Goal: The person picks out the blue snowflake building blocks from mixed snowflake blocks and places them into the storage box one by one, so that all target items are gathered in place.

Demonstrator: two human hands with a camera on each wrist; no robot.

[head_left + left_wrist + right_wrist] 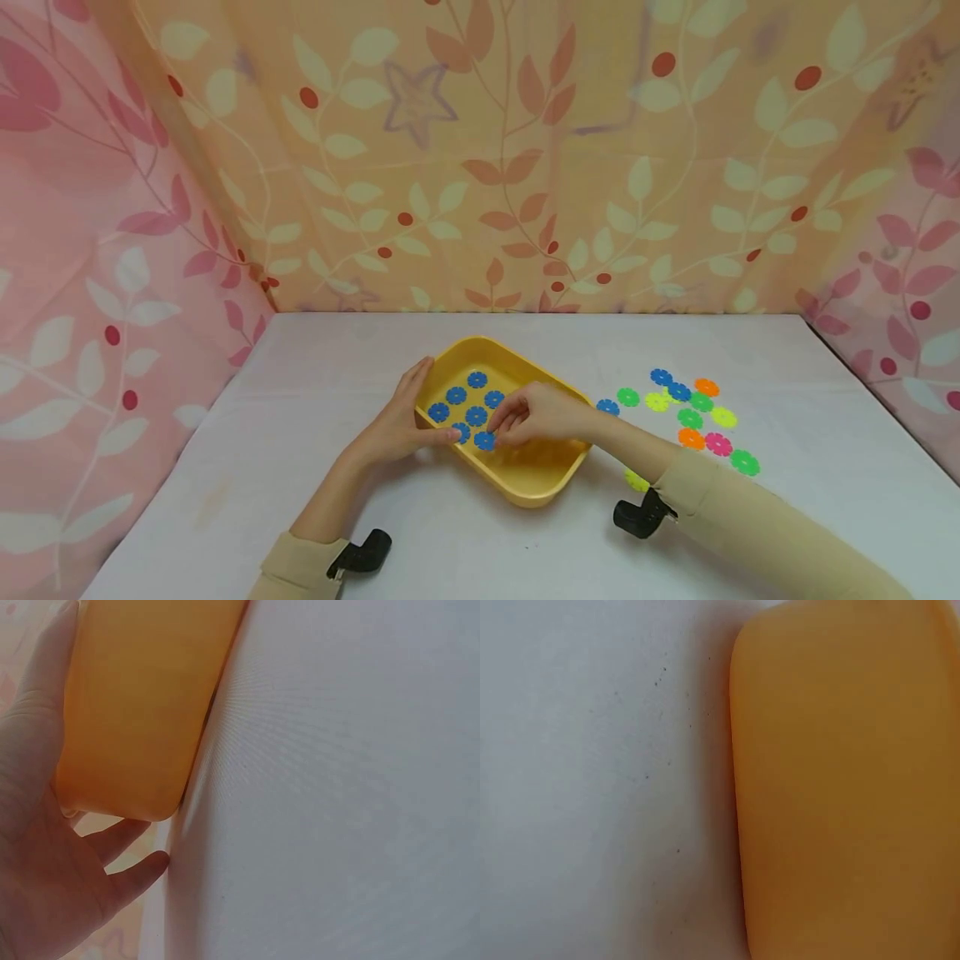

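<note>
A yellow plastic tray (517,492) sits at an angle on the table, with several blue snowflake discs (476,416) laid flat toward its left end. My left hand (393,425) grips the tray's left corner, thumb over the rim and fingers along the outer wall; the left wrist view shows the fingers around the tray's end (142,712). Inside the tray, my right hand (543,414) has its fingers bent down and pinches the nearest blue disc (484,441) at its edge. The right wrist view shows only the tray's outer wall (840,787) and tabletop, with that hand out of sight.
Right of the tray lie loose snowflake discs in several colours, among them a pink one (717,444), an orange one (707,387) and a green one (745,462). A yellow disc (636,480) lies beside the right forearm. Patterned cloth (480,167) stands behind the white table (337,350).
</note>
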